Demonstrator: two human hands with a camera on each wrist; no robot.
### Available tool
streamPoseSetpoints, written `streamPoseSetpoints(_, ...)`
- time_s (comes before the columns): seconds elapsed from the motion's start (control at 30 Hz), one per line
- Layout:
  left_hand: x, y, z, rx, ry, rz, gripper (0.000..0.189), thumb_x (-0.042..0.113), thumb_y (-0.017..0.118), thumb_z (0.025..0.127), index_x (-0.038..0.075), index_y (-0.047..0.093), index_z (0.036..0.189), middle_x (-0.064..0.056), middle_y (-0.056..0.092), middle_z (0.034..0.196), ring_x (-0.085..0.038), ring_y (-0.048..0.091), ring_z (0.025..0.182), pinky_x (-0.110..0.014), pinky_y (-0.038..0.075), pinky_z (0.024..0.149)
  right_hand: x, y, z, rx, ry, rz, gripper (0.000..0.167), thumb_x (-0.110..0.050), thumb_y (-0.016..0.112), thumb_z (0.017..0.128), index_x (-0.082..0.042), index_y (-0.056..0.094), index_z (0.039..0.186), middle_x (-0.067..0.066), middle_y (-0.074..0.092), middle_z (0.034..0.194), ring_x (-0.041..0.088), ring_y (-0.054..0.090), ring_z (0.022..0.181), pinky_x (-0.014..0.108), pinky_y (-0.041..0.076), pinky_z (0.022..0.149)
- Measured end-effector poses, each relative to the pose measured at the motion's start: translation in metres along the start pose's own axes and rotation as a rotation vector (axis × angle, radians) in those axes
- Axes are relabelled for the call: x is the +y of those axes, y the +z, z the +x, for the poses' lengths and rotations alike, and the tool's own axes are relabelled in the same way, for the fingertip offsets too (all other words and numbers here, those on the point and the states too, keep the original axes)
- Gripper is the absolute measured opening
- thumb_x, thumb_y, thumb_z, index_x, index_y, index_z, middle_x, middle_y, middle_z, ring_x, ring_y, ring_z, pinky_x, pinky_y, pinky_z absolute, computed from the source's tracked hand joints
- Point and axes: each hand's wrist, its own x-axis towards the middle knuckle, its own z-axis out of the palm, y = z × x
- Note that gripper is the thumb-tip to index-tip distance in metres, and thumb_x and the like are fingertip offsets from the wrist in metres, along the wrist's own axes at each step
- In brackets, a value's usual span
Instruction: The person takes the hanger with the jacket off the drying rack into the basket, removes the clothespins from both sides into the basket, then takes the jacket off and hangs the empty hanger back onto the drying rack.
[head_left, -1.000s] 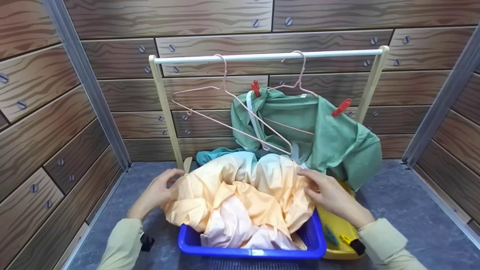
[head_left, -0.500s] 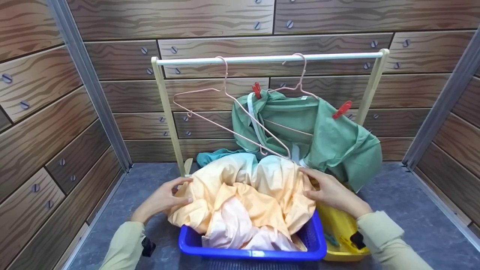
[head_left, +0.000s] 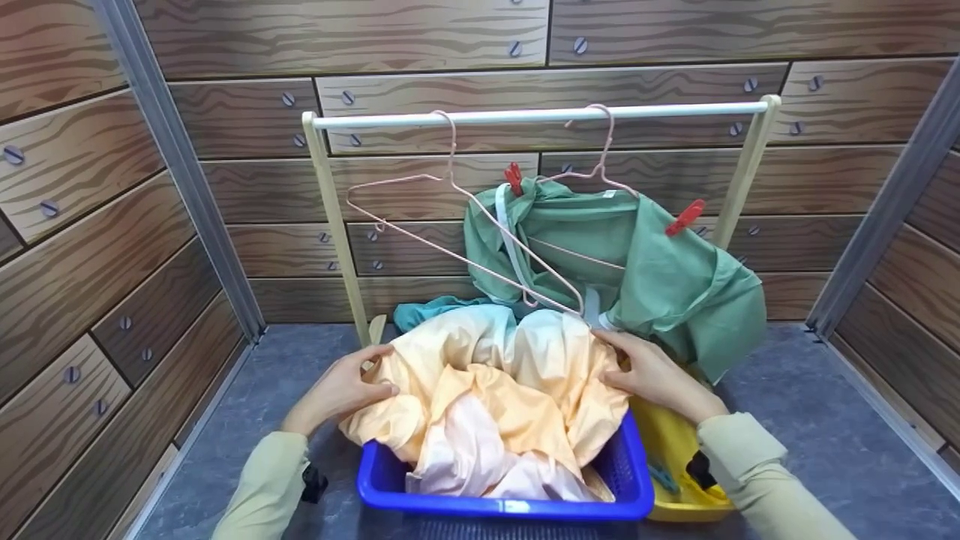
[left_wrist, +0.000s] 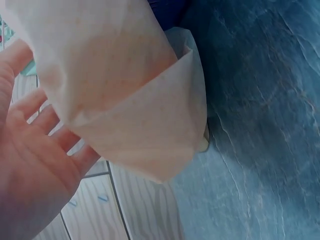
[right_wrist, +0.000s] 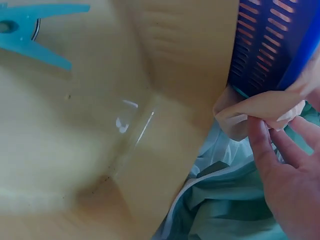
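Low in the frame, a blue basket (head_left: pixel 506 510) sits on a dark bench (head_left: pixel 817 450), peach cloth (head_left: pixel 487 390) heaped inside and overhanging its left side. Two hands flank the bundle: at center left, the left hand (head_left: pixel 339 388) is spread, fingers apart against the cloth's edge; at center right, the right hand (head_left: pixel 661 376) pinches the opposite edge between thumb and fingers. At lower right, just beside the basket, a yellow tub (head_left: pixel 675 427) holds a teal clothespin (right_wrist: pixel 20 42). Beyond, right of center, a green garment (head_left: pixel 675 285) with two red clips (head_left: pixel 686 218) hangs from a white rail (head_left: pixel 525 116), beside a pink hanger (head_left: pixel 454 142), before a wood-patterned wall (head_left: pixel 420 45).
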Motion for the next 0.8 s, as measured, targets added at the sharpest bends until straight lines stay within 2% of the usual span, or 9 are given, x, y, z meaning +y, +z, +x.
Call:
streamPoseSetpoints(0.17, 0.004, 0.001, 0.006, 0.004, -0.001, 0.035, 0.074, 0.03, 0.082, 0.077, 0.02, 0.05, 0.144, -0.009, 0.06, 0.128, -0.027, 0.057, 0.107, -0.048, 0.044, 0.092, -0.002, 0.003, 0.0, 0.03, 0.029, -0.002, 0.062, -0.012, 0.073, 0.083, -0.005, 0.053, 0.141, 0.014, 0.058, 0.134, 0.03, 0.055, 0.115, 0.048, 0.044, 0.096)
streamPoseSetpoints(0.27, 0.006, 0.002, 0.012, -0.011, 0.02, 0.026, 0.074, 0.025, 0.081, 0.078, 0.019, 0.05, 0.144, -0.01, 0.059, 0.13, -0.028, 0.056, 0.112, -0.048, 0.043, 0.094, -0.004, 0.004, 0.001, 0.043, 0.048, -0.007, 0.057, -0.013, 0.074, 0.083, -0.005, 0.057, 0.137, 0.015, 0.061, 0.128, 0.029, 0.057, 0.109, 0.047, 0.046, 0.093)
streamPoseSetpoints(0.37, 0.008, 0.005, 0.019, -0.022, 0.055, 0.027, 0.068, 0.017, 0.079, 0.076, 0.013, 0.054, 0.14, -0.012, 0.059, 0.132, -0.029, 0.054, 0.119, -0.047, 0.041, 0.099, -0.006, 0.005, 0.003, 0.059, 0.048, -0.028, 0.051, -0.013, 0.075, 0.084, -0.003, 0.062, 0.131, 0.014, 0.064, 0.117, 0.028, 0.058, 0.099, 0.046, 0.048, 0.087)
streamPoseSetpoints(0.5, 0.012, 0.009, 0.026, 0.0, 0.072, 0.1, 0.061, 0.012, 0.077, 0.072, 0.004, 0.062, 0.131, -0.015, 0.061, 0.129, -0.028, 0.055, 0.118, -0.044, 0.042, 0.099, -0.009, 0.007, 0.005, 0.088, 0.044, -0.069, 0.043, -0.012, 0.075, 0.083, -0.001, 0.067, 0.123, 0.013, 0.066, 0.11, 0.028, 0.06, 0.094, 0.046, 0.049, 0.085)
streamPoseSetpoints(0.6, 0.015, 0.013, 0.029, 0.037, 0.074, 0.183, 0.056, 0.011, 0.075, 0.072, 0.003, 0.065, 0.126, -0.013, 0.064, 0.122, -0.026, 0.059, 0.11, -0.042, 0.046, 0.093, -0.01, 0.009, 0.006, 0.121, 0.038, -0.1, 0.037, -0.009, 0.074, 0.081, -0.003, 0.07, 0.117, 0.011, 0.067, 0.105, 0.027, 0.061, 0.092, 0.046, 0.05, 0.083)
streamPoseSetpoints(0.67, 0.018, 0.016, 0.03, 0.072, 0.078, 0.231, 0.045, 0.009, 0.073, 0.071, 0.005, 0.069, 0.116, -0.01, 0.068, 0.11, -0.025, 0.061, 0.097, -0.04, 0.049, 0.083, -0.011, 0.01, 0.007, 0.144, 0.02, -0.119, 0.031, -0.007, 0.074, 0.081, -0.005, 0.073, 0.112, 0.009, 0.067, 0.099, 0.026, 0.061, 0.087, 0.045, 0.05, 0.078)
streamPoseSetpoints(0.73, 0.02, 0.019, 0.031, 0.119, 0.077, 0.279, 0.03, 0.008, 0.071, 0.071, 0.007, 0.071, 0.101, -0.007, 0.068, 0.095, -0.025, 0.06, 0.083, -0.04, 0.049, 0.072, -0.012, 0.012, 0.007, 0.167, -0.003, -0.132, 0.024, -0.005, 0.073, 0.081, -0.007, 0.074, 0.105, 0.006, 0.066, 0.093, 0.023, 0.059, 0.081, 0.042, 0.049, 0.074)
streamPoseSetpoints(0.8, 0.023, 0.022, 0.031, 0.171, 0.059, 0.318, 0.012, 0.006, 0.068, 0.071, 0.01, 0.067, 0.083, -0.005, 0.064, 0.079, -0.025, 0.057, 0.071, -0.04, 0.047, 0.063, -0.012, 0.013, 0.008, 0.186, -0.022, -0.142, 0.019, -0.002, 0.072, 0.081, -0.01, 0.075, 0.098, 0.003, 0.064, 0.087, 0.02, 0.056, 0.076, 0.038, 0.047, 0.069)
